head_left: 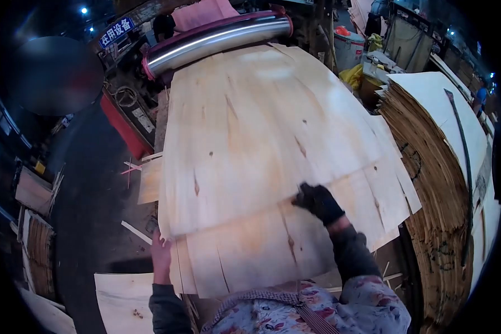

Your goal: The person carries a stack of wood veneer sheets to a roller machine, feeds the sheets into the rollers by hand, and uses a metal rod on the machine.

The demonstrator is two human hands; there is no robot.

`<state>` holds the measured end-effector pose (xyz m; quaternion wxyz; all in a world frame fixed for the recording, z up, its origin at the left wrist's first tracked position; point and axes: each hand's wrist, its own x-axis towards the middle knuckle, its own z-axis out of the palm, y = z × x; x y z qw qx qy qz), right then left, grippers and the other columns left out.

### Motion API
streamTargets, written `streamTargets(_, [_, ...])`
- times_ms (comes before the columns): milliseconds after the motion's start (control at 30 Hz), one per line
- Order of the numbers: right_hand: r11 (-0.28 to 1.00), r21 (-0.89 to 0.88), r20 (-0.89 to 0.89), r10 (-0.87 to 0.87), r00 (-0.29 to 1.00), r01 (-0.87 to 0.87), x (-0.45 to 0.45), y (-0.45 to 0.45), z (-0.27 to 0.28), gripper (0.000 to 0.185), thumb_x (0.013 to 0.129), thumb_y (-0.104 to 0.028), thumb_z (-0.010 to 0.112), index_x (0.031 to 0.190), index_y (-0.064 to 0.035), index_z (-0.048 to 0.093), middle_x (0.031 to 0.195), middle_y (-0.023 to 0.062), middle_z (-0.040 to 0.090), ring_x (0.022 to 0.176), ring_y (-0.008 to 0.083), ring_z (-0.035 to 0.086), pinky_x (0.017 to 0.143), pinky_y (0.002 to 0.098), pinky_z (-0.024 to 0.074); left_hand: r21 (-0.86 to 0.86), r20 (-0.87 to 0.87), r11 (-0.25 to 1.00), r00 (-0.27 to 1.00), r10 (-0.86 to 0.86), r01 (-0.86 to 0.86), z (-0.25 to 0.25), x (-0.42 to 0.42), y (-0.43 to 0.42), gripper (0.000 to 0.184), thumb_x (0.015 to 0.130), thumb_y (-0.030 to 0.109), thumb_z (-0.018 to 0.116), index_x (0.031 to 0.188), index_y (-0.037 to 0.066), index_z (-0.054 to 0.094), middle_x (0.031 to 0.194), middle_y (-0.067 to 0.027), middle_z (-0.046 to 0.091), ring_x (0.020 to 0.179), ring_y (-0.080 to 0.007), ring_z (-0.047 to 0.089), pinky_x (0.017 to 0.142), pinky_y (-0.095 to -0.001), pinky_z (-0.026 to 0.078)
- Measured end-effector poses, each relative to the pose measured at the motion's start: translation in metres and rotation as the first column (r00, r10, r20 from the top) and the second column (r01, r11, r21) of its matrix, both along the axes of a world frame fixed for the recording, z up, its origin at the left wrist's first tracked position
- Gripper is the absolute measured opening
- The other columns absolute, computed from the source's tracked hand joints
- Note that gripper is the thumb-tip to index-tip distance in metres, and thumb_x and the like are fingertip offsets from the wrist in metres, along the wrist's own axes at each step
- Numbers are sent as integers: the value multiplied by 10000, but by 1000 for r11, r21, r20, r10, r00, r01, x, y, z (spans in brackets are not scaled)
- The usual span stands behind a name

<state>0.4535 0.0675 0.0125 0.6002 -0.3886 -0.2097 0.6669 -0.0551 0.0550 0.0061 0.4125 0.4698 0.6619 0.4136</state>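
A large pale wood veneer sheet (250, 122) with knots and streaks lies in front of me and reaches up to a shiny metal roller (222, 40). Its near edge overlaps another veneer sheet (250, 250) beneath. My right hand (319, 203), in a dark glove, is at the near edge of the upper sheet, its fingers bent; whether they grip the edge is unclear. My bare left hand (161, 257) touches the left corner of the sheets, with its fingertips at the edge.
To the right stands a tall stack of veneer (428, 183) with a dark rod (460, 145) on top. A white bucket (349, 50) is behind. Another sheet (125, 300) lies at lower left, near wood scraps (136, 231). A red panel (119, 125) stands left of the roller.
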Motion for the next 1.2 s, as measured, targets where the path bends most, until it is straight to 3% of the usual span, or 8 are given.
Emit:
streamTargets(200, [983, 176, -74, 72, 995, -59, 9, 160, -27, 235, 923, -258, 576, 911, -24, 579, 878, 94, 622, 839, 208, 622, 815, 379, 546, -85, -610, 989, 779, -146, 119, -52, 34, -26, 641, 895, 189, 546, 1405, -70, 258, 1464, -252, 249, 1348, -323, 298, 1090, -366, 277])
streamTargets(267, [972, 231, -219, 82, 972, -30, 0, 189, -34, 241, 929, -226, 556, 1054, -20, 554, 1056, 144, 619, 981, 257, 615, 889, 411, 516, -38, -442, 992, 888, -128, 124, -64, 30, -30, 635, 908, 236, 543, 1398, -69, 279, 1484, -262, 187, 1393, -338, 200, 1122, -381, 223])
streamTargets(333, [764, 621, 262, 9, 965, -175, -11, 185, -43, 298, 938, -187, 524, 1185, -21, 501, 1231, 188, 551, 1100, 305, 571, 953, 437, 476, -35, -382, 992, 915, -127, 123, -57, 31, -32, 636, 906, 210, 551, 1400, -73, 270, 1489, -238, 200, 1391, -309, 223, 1109, -369, 253])
streamTargets(400, [942, 315, -319, 220, 922, -116, -25, 172, -63, 321, 947, -157, 499, 1237, -23, 477, 1292, 212, 500, 1135, 329, 544, 975, 462, 456, -86, -207, 987, 966, -154, 139, -21, 52, -32, 622, 891, 134, 562, 1411, -47, 274, 1493, -212, 199, 1391, -263, 231, 1082, -349, 300])
streamTargets(767, [894, -147, -311, 364, 878, -423, -47, -173, -8, 448, 985, -266, 423, 1316, 36, 431, 1266, 195, 539, 1154, 341, 538, 998, 444, 426, 71, 323, 973, 918, -229, 218, 62, 88, -40, 629, 802, -105, 474, 1403, -19, 310, 1249, -118, 542, 1135, -186, 529, 972, -297, 401])
streamTargets(967, [803, -576, 63, 230, 971, -153, -26, -239, -12, 439, 968, -356, 463, 866, 46, 606, 680, 137, 607, 628, 282, 617, 737, 463, 543, 181, 430, 959, 860, -276, 217, 105, 77, -39, 618, 784, -90, 499, 1381, -41, 345, 1251, -116, 551, 1090, -172, 559, 945, -299, 429])
streamTargets(1133, [875, -481, 194, 54, 979, 47, -34, -243, 21, 356, 936, -330, 539, 867, 4, 639, 645, 79, 640, 625, 194, 645, 588, 328, 507, 186, 582, 955, 757, -298, 233, 127, 48, -39, 596, 775, -48, 515, 1358, -41, 394, 1235, -117, 566, 1088, -188, 568, 949, -304, 431])
streamTargets(1200, [956, -283, 789, 278, 548, -77, -31, -244, 7, 254, 899, -247, 590, 868, 3, 629, 662, 84, 644, 614, 195, 645, 570, 333, 498, 185, 568, 957, 771, -289, 223, 122, 46, -37, 582, 768, -35, 511, 1342, -42, 412, 1230, -128, 568, 1081, -199, 577, 947, -313, 439])
